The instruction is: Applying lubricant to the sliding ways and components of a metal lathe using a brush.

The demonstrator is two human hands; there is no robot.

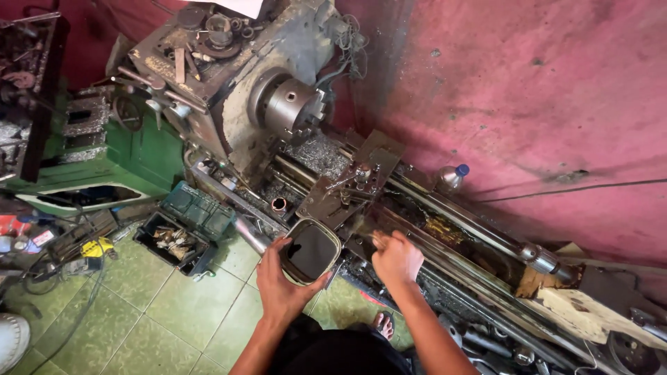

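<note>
Dark oil fills a small rectangular tin [310, 250] that the left hand [281, 285] holds, fingers wrapped round its rim, just off the lathe [361, 180] bed's near edge. Beside it, the right hand [396, 258] is closed on a blurred brush [367, 235] touching the carriage.

Left hand [281, 281] is gripping a rounded-square dark container [310, 251]. Right hand [396, 257] is closing on a brush handle [376, 238], just beside it, over the lathe bed [445, 236].
</note>
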